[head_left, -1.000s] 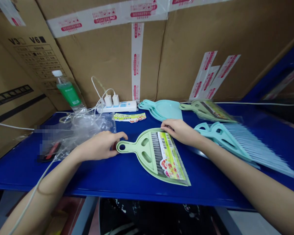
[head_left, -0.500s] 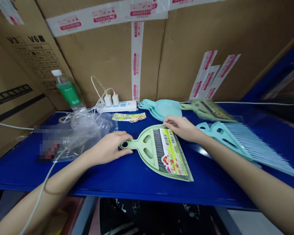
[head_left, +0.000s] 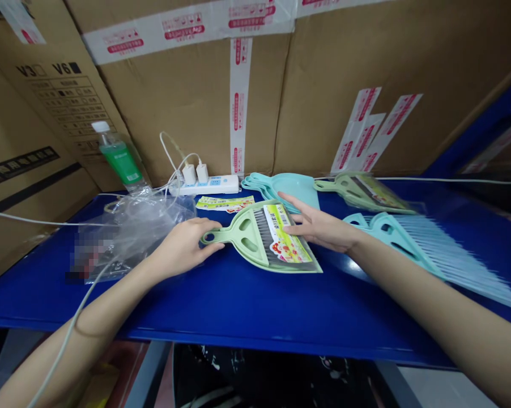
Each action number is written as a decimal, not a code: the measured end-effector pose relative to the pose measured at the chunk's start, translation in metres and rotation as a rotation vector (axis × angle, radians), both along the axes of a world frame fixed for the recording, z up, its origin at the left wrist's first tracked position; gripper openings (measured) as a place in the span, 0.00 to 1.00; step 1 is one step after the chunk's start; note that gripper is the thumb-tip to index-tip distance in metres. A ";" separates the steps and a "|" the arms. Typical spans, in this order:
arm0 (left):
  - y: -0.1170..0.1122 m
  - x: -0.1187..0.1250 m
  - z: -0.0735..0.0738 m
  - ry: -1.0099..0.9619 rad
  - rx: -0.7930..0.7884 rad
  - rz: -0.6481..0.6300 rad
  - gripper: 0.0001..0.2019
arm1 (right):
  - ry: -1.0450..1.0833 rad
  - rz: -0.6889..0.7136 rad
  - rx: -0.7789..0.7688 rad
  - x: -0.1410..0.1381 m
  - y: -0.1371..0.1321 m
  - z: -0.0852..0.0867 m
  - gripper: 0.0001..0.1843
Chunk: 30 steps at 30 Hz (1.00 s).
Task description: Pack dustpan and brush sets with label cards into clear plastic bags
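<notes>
A light green dustpan (head_left: 250, 245) with a dark-bristled brush (head_left: 264, 233) nested in it lies in front of me, its handle pointing left. A yellow-and-white label (head_left: 290, 245) covers part of the bristles. My left hand (head_left: 181, 245) grips the handle end between thumb and fingers. At the pan's right side, my right hand (head_left: 326, 226) is open with its fingers spread. Its thumb reaches over the label; whether it presses on it I cannot tell.
Behind lie stacked blue dustpans (head_left: 296, 187), a bagged green set (head_left: 361, 190) and loose labels (head_left: 225, 203). Blue brushes (head_left: 412, 243) lie right. Clear plastic bags (head_left: 140, 226), a bottle (head_left: 122, 161) and a power strip (head_left: 221, 184) stand left. Cardboard boxes (head_left: 187, 96) wall the back.
The green dustpan and brush have shifted away from me and slightly left, tilting a little. My right hand has gone from pinching the pan's far rim to spread fingers beside the label.
</notes>
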State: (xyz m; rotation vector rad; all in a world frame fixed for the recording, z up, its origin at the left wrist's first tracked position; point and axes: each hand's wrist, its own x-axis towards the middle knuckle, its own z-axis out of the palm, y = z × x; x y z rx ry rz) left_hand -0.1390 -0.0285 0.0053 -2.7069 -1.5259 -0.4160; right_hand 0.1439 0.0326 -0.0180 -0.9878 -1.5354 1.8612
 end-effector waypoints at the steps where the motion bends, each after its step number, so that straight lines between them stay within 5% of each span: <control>1: 0.000 0.000 0.000 0.011 0.034 -0.005 0.14 | 0.012 -0.013 0.006 0.000 0.000 0.000 0.56; 6: -0.002 0.002 -0.002 0.185 0.305 0.121 0.19 | -0.005 -0.155 0.083 0.004 0.003 0.003 0.42; 10: -0.011 0.009 -0.006 0.410 0.236 0.210 0.17 | -0.033 -0.259 0.136 0.008 0.009 0.002 0.32; 16: -0.022 0.021 0.003 0.459 0.352 0.347 0.13 | -0.063 -0.308 0.145 0.008 0.010 0.000 0.29; 19: -0.021 0.021 0.004 0.536 0.194 0.403 0.17 | -0.070 -0.314 0.144 0.006 0.009 0.002 0.30; 23: -0.021 0.021 -0.007 0.550 0.076 0.313 0.19 | -0.065 -0.306 0.146 0.006 0.009 0.003 0.31; 30: -0.029 0.025 -0.013 0.287 0.046 -0.087 0.21 | -0.050 -0.301 0.183 0.011 0.011 0.000 0.32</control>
